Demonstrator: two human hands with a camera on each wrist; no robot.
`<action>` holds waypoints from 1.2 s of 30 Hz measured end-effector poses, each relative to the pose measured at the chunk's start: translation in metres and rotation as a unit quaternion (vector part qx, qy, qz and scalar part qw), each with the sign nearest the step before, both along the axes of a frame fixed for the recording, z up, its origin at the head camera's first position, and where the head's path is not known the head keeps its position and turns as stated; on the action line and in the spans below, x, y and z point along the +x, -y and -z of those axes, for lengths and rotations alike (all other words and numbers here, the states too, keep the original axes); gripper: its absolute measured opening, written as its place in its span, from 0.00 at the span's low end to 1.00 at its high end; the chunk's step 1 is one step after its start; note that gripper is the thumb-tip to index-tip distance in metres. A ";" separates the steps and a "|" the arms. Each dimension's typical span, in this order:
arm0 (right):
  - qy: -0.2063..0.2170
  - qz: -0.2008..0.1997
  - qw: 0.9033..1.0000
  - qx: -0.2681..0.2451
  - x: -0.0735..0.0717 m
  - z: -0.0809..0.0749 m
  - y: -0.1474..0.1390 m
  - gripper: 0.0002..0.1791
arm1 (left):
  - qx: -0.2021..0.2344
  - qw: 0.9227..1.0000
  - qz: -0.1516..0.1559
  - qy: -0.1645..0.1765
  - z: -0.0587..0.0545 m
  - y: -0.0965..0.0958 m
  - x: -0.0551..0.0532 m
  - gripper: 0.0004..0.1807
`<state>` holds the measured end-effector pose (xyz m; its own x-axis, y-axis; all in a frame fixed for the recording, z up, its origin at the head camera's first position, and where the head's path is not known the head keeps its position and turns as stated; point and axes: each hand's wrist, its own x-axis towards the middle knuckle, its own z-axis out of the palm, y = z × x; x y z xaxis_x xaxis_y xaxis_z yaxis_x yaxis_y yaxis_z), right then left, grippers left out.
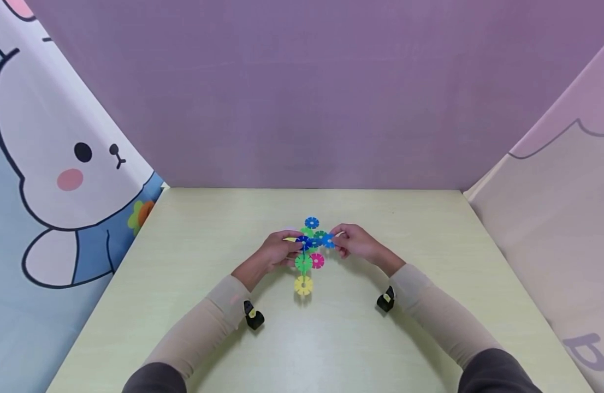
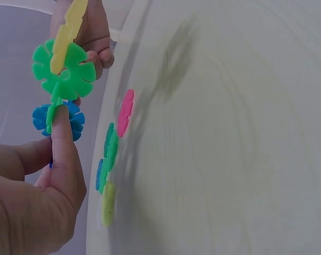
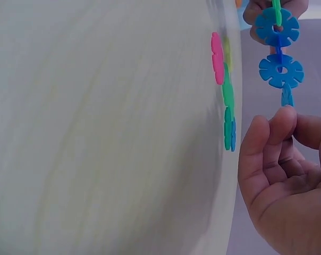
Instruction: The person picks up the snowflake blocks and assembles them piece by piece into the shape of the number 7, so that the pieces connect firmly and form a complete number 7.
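Purple cloth is hanging behind a pale tabletop, and a panel showing a cartoon rabbit is closing off the left side. On the tabletop a pink disc is lying flat among other loose pieces, serving here as the landmark. Over the table, to the left of the pink disc and bending round beyond it, a chain of discs is being held up between two hands, its notched pieces slotting crosswise into one another.

Left of the pink disc, the left hand is pinching the chain near its bend, around a dark blue disc; I cannot tell exactly which pieces its fingertips are pressing. Beyond and right of the pink disc, the right hand is pinching a bright blue disc at the chain's end, its other fingers curling loosely. Two grips are probably keeping the joints from twisting. A yellow disc is sticking out at the free end, nearer the person than the pink disc, and the slots alone seem to be bearing it.

Beyond the pink disc, a loose blue disc and a teal disc are lying flat, perhaps waiting within easy reach.
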<state>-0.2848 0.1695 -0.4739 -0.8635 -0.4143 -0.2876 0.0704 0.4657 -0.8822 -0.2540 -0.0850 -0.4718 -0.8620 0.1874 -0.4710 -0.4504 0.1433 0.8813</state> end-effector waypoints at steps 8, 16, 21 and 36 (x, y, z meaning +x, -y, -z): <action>-0.003 -0.003 1.000 0.000 0.001 -0.002 0.000 0.14 | 0.006 1.000 0.002 -0.008 -0.002 0.001 0.001 0.20; -0.005 0.004 1.000 0.005 0.002 -0.002 -0.001 0.13 | 0.002 1.000 -0.001 -0.010 -0.002 0.001 0.002 0.20; 0.001 0.008 1.000 0.001 0.002 -0.003 -0.001 0.13 | 0.001 1.000 -0.002 -0.014 -0.002 0.001 0.002 0.20; 0.002 0.007 1.000 -0.004 0.006 -0.005 0.003 0.13 | -0.008 1.000 -0.008 -0.016 -0.003 -0.001 0.003 0.20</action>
<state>-0.2793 0.1661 -0.4687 -0.8684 -0.4045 -0.2867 0.0797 0.4569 -0.8860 -0.2514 -0.0836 -0.4689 -0.8799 0.1663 -0.4452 -0.4237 0.1500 0.8933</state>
